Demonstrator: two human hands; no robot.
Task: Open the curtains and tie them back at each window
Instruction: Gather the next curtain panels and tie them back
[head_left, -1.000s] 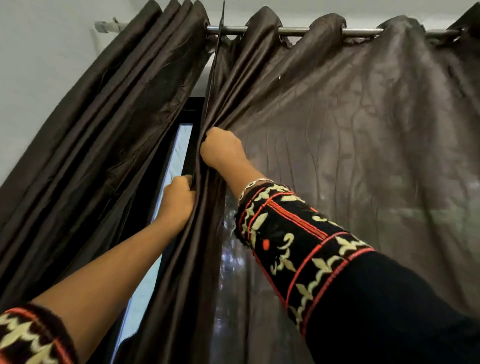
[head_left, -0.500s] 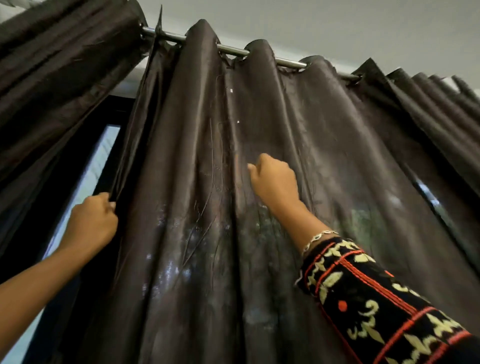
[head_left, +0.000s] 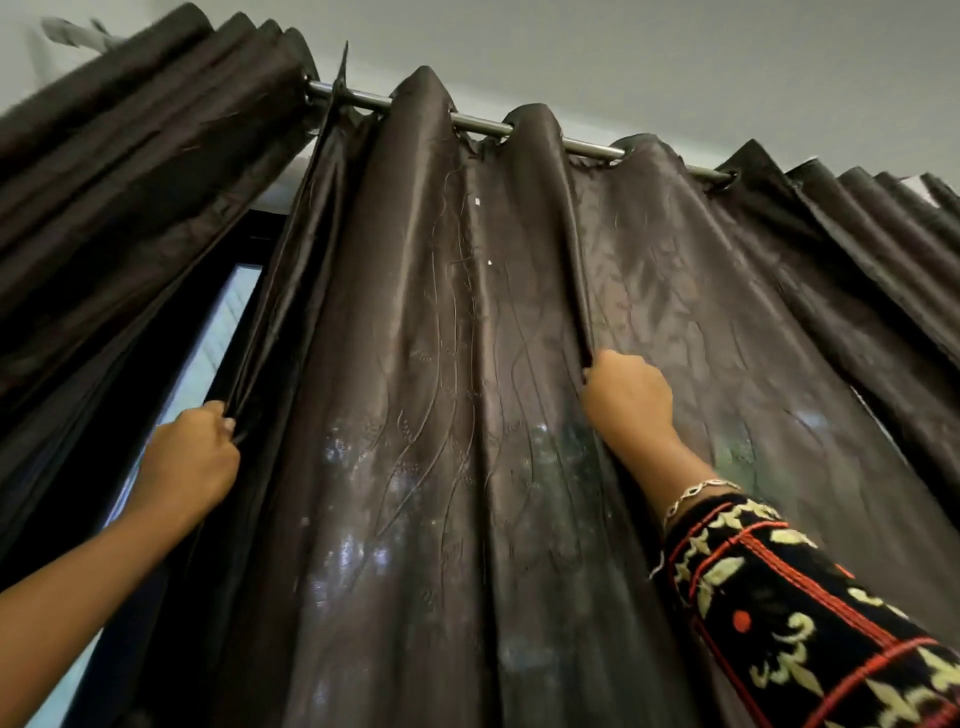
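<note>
Across the middle of the view, a dark brown curtain (head_left: 415, 364) is hung from a metal rod (head_left: 478, 123) and spread in wide folds w/ faint wavy lines; more of its folds are bunched at upper right. At upper left a second curtain (head_left: 130, 182) is gathered tight at the rod's end. Between the two, a narrow strip of window (head_left: 208, 353) w/ a dark frame is exposed.

At lower right a black patterned sleeve (head_left: 779, 623) w/ red and cream motifs is seen.

The spread curtain's left edge is gripped by the left hand (head_left: 189, 462), fingers curled round the hem, approx. beside the window strip. A fold further right is clutched by the right hand (head_left: 626, 397), fingers closed on the cloth, set higher than the left. The stretch of fabric between both grips is held fairly broad; the rest rises above them to the rod.

A thin silver bracelet (head_left: 696, 491) is worn at the right wrist.
</note>
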